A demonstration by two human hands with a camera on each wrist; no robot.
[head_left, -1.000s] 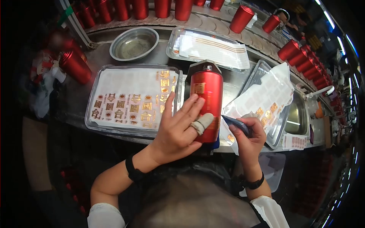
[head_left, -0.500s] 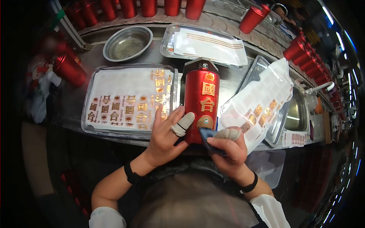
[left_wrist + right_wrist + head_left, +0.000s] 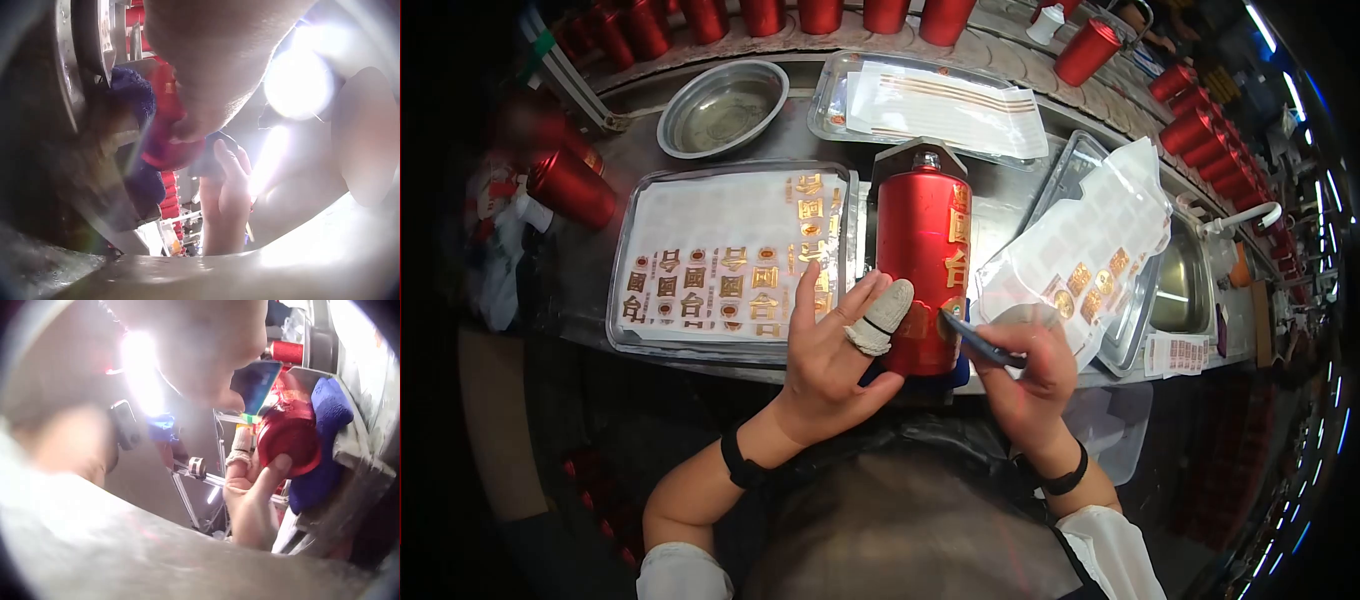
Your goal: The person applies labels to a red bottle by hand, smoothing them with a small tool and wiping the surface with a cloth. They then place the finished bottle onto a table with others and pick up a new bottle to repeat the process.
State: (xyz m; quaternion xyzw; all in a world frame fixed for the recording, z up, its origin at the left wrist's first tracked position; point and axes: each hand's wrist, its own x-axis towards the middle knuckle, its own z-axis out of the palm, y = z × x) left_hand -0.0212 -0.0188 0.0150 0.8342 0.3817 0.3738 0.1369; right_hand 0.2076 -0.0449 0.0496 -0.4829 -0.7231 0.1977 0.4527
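A red bottle [image 3: 905, 240] with gold lettering lies on a blue cloth [image 3: 332, 409], its neck pointing away from me. My left hand [image 3: 825, 355] rests along its left side with straight fingers, one wearing a pale finger cot. In the right wrist view, that hand's thumb [image 3: 272, 472] presses the bottle's base. My right hand [image 3: 1035, 370], also with a pale finger cot, pinches a flat dark-blue scraper [image 3: 990, 348]. The scraper's tip meets the bottle's lower right side, beside the end of the lettering.
On the left is a tray [image 3: 622, 250] with a sheet of gold stickers. A partly used sticker sheet [image 3: 1090, 250] overlaps a tray at right, near a sink [image 3: 1182, 290]. Behind are a metal bowl [image 3: 722, 110], a tray of striped strips [image 3: 945, 105] and several red bottles [image 3: 820, 15].
The bottle has rolled so its gold lettering faces up, then toward the right side. My right hand has brought the scraper from beside the bottle onto its lower part; the left hand shifted left.
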